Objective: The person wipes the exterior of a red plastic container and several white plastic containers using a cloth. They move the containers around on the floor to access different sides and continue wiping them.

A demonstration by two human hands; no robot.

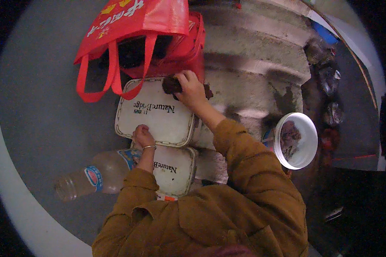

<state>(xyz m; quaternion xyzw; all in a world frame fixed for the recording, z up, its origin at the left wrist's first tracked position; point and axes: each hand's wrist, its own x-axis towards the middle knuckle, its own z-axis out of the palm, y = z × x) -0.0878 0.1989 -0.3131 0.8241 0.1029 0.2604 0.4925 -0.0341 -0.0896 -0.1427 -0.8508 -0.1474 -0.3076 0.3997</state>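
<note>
My right hand (191,90) is closed around a dark brown lump (171,84), whose other end shows past the far side of the hand. It is over the far right corner of a white-lidded tub (152,119), beside a red bag. What the lump is made of cannot be told. My left hand (143,136), a bangle on its wrist, hovers at or rests on the near edge of the same lid. Its fingers are curled, with nothing visible in them. Nearer to me, a second white-lidded tub (177,167) is partly covered by my left forearm.
A red carrier bag (162,19) with looped handles stands at the far left. A large clear plastic bottle (112,173) lies left of my forearm. Pale ridged slabs (244,41) extend to the right. A white bucket (304,141) holds brownish matter; dark plastic bags (328,77) lie beyond.
</note>
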